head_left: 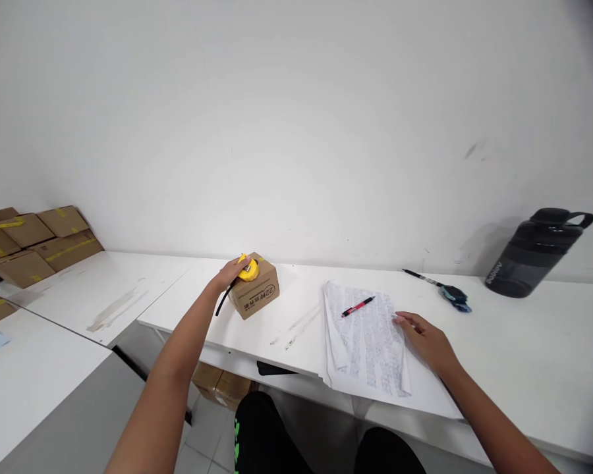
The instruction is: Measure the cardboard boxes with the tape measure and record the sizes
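Note:
My left hand [231, 272] reaches forward and grips a yellow tape measure [250, 268] that rests on top of a small cardboard box [257, 291] on the white table [514, 355]. A black strap hangs from the tape measure down the box's left side. My right hand [425, 339] lies with fingers stretched out on the right edge of a stack of printed papers [366, 339]. A red pen [358, 307] lies on the papers, a little beyond my right hand.
A dark water jug [538, 253] stands at the back right by the wall. A black marker [420, 276] and a small dark blue object [455, 296] lie near it. Several cardboard boxes [29, 243] are stacked far left. More boxes sit under the table.

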